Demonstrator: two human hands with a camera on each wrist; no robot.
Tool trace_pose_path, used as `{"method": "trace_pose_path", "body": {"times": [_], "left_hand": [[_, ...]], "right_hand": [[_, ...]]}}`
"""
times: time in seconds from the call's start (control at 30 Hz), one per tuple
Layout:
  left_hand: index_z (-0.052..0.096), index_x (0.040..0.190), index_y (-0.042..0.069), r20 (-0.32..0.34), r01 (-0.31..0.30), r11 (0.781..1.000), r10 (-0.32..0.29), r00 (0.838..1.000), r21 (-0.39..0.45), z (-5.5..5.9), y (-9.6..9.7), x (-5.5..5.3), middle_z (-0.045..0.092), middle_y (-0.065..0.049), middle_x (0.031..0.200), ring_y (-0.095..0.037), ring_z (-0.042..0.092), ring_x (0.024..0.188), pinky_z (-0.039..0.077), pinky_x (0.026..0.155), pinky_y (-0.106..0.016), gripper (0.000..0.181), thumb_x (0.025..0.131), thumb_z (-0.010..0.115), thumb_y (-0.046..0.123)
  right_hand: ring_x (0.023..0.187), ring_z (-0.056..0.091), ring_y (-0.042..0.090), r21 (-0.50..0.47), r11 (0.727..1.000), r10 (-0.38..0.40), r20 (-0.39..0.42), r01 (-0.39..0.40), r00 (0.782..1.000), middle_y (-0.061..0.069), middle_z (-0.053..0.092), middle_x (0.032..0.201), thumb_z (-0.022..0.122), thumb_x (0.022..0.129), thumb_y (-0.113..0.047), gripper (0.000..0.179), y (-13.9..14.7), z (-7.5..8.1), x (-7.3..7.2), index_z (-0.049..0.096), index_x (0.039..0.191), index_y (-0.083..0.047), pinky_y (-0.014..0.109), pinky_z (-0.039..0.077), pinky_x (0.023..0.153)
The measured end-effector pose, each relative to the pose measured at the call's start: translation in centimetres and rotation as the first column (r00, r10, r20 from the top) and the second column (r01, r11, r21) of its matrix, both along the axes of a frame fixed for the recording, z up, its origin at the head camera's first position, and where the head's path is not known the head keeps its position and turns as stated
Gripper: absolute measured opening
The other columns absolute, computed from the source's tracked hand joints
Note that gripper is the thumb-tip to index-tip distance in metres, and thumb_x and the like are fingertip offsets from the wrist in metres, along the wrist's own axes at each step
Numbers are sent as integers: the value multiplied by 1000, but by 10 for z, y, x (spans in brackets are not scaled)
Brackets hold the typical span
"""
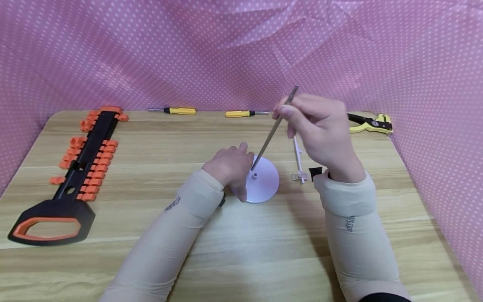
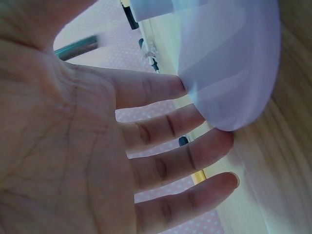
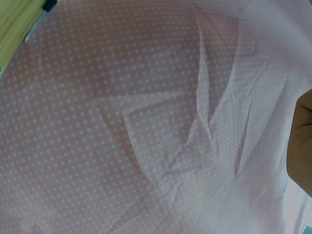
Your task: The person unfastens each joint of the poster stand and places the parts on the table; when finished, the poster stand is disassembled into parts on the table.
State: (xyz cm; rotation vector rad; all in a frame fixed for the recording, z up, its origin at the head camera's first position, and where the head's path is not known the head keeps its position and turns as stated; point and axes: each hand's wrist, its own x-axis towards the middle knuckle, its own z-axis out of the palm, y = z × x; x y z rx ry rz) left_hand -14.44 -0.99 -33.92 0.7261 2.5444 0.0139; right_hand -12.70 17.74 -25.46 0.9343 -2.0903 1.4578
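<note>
A round white disc (image 1: 266, 184) with a small raised peg at its centre lies on the table in the head view. My left hand (image 1: 230, 165) holds it by the left side, thumb at the near edge and fingers at the far edge. In the left wrist view the fingertips touch the rim of the disc (image 2: 234, 73). Between thumb and fingers my right hand (image 1: 320, 126) pinches a slim metal rod (image 1: 272, 132), slanted down with its lower end at the disc beside the peg. Only part of the right hand (image 3: 302, 141) shows in its wrist view.
A thin white stem with a clear crosspiece (image 1: 300, 176) lies right of the disc, beside a small black piece (image 1: 315, 172). Two yellow screwdrivers (image 1: 183, 111) and yellow-black pliers (image 1: 371, 124) lie at the back. A black rack with orange clips (image 1: 77, 205) lies left.
</note>
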Motion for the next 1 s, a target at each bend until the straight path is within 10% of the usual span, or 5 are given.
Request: {"method": "trace_pose_path", "body": {"times": [0.17, 1.0], "left_hand": [[47, 159, 9, -3, -5, 1000, 5, 1000, -8, 0, 1, 1, 47, -11, 136, -26, 54, 112, 53, 96, -41, 116, 64, 103, 47], [47, 158, 8, -11, 7, 1000, -8, 1000, -26, 0, 2, 0, 47, -10, 136, -25, 54, 110, 53, 95, -41, 114, 66, 102, 49]], "right_hand": [[58, 56, 12, -172, 985, 26, 36, -20, 999, 0, 78, 88, 69, 101, 0, 19, 4, 4, 3, 76, 94, 16, 21, 48, 55], [58, 56, 11, -156, 985, -69, 63, 78, 996, -5, 76, 87, 70, 99, 4, 15, 15, 3, -2, 75, 98, 18, 20, 51, 57]]}}
